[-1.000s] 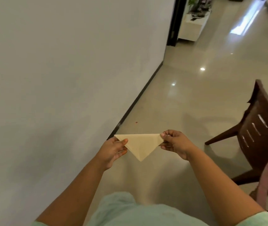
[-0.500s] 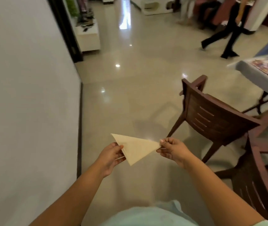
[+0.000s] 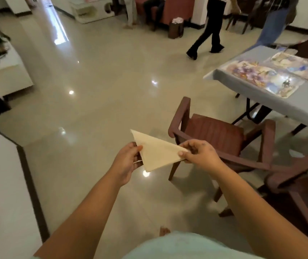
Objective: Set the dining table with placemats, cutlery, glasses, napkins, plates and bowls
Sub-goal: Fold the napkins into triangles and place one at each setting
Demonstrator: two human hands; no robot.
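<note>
Cream paper, folded into a flat triangle: the napkin (image 3: pixel 157 155) is held in the air between both hands, over the glossy tiled floor (image 3: pixel 97 101) and just in front of a brown chair (image 3: pixel 216 135). Its long edge runs from an upper-left corner, away from the person, down to a lower corner near the left hand, so that edge lies roughly up and down in the view with a slight lean. The third corner points right, toward the chair, and disappears into the right hand.

The left hand (image 3: pixel 128 161) grips the napkin at its long edge, the thumb on top of the paper and the fingers curled beneath it. The right hand (image 3: pixel 200 155) pinches the right-pointing tip, its fingers bent around the corner with the thumb pressed on the upper face. The sheet sits nearly flat, its broad face turned up toward the camera.

To the right, well apart from the napkin, stands the counter (image 3: pixel 288 103) with a grey cover, carrying floral placemats (image 3: pixel 258 75) laid side by side. A second brown chair (image 3: pixel 299 187) stands at the right edge. Farther back, a person in dark trousers (image 3: pixel 209 32) is on the floor, mid-stride.
</note>
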